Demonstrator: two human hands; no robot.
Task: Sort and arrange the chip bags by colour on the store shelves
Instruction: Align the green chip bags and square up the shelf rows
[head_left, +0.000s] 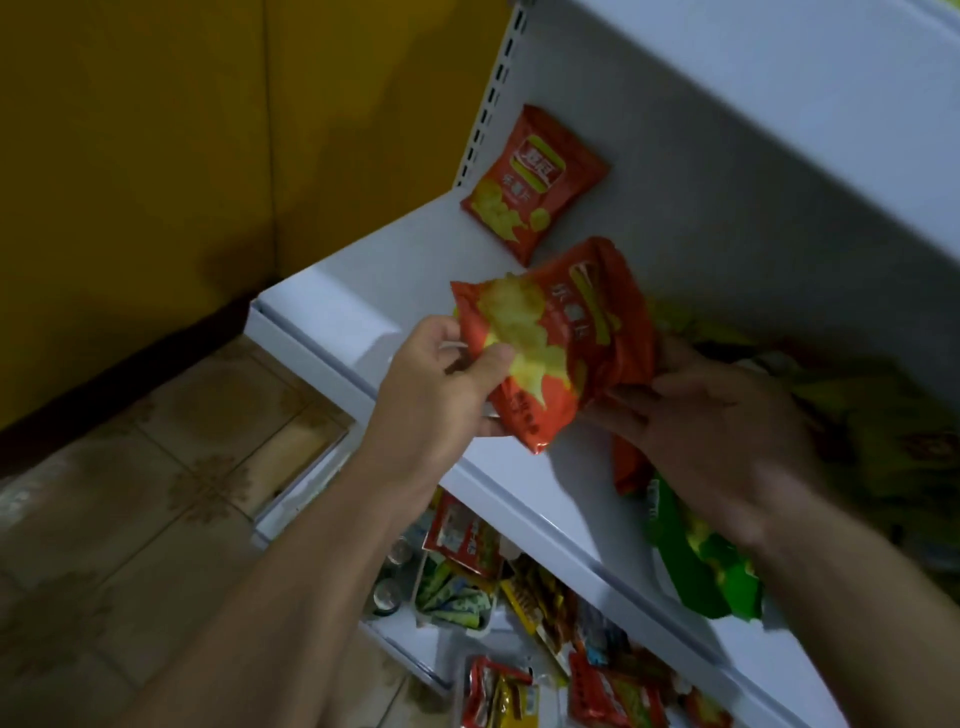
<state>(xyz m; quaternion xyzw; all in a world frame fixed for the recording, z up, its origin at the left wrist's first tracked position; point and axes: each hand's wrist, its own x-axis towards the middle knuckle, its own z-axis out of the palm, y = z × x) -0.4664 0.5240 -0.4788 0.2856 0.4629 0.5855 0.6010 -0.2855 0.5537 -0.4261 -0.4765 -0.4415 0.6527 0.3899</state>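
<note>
Head view shows me the white shelf (405, 270); above it my left hand (447, 374) pinches a red chip bag (566, 332), thumb on its front. My right hand (717, 431), blurred, touches that bag's right edge; grip unclear. A second red bag (530, 182) lies flat at the shelf's back-left.

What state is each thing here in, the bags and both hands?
Held red bag: off the shelf, crumpled, pinched by the left hand.
Right hand: at that bag's right edge, blurred; grip unclear.
Second red bag: leaning against the shelf's back panel, untouched.
Green bag: lying at the shelf's front edge.
</note>
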